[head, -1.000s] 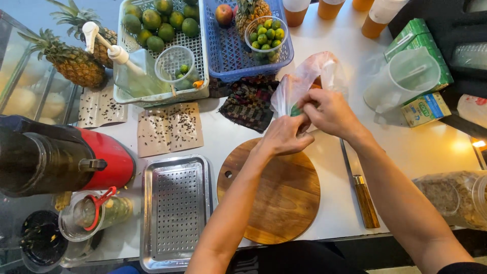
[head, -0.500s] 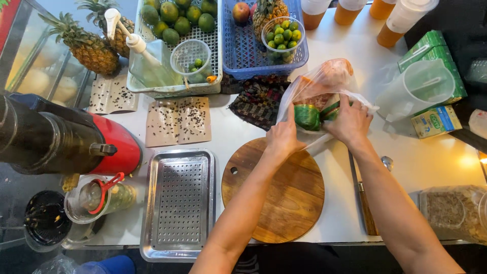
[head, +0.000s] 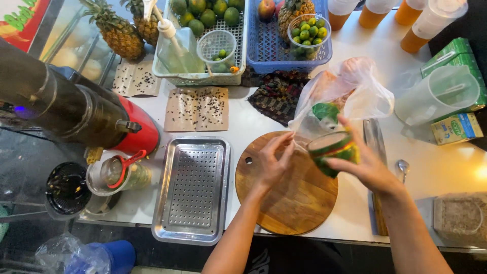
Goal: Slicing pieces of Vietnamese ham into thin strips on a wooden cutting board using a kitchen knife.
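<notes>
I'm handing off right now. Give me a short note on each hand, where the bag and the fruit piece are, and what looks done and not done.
Left hand: open, fingertips at the edge of the clear plastic bag, over the round wooden board.
Right hand: gripping a cut green fruit piece, held above the board, just outside the bag.
The bag lies past the board and has more produce inside.
Knife: on the counter right of the board, partly under the right hand.
Done: fruit piece is out of the bag.
Left: it is not yet set on the board; the board is bare.
</notes>
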